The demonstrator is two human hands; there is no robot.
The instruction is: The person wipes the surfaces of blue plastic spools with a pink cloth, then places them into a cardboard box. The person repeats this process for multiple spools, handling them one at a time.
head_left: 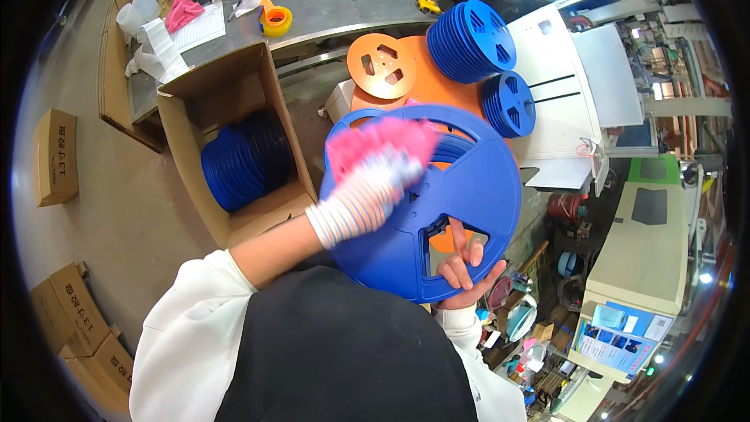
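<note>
A large blue plastic reel [391, 238] stands tilted in front of my chest, with wide cut-out windows in its face. My left hand [363, 199], in a striped white glove, presses a pink cloth [383, 143] against the upper part of the reel; hand and cloth are smeared by motion. At the lower right, my bare right hand [466, 270] grips the reel's rim, its fingers showing through a window. More blue rims show behind the face, partly hidden by the cloth; whether they belong to the same reel I cannot tell.
An open cardboard box [234, 78] with blue reels [234, 164] stands left. Beyond the reel, an orange surface [422, 55] bears stacked blue reels [469, 43] and an orange disc [381, 66]. A grey table [328, 12] holds tape [275, 19] and cloths. Closed cartons [56, 156] sit far left.
</note>
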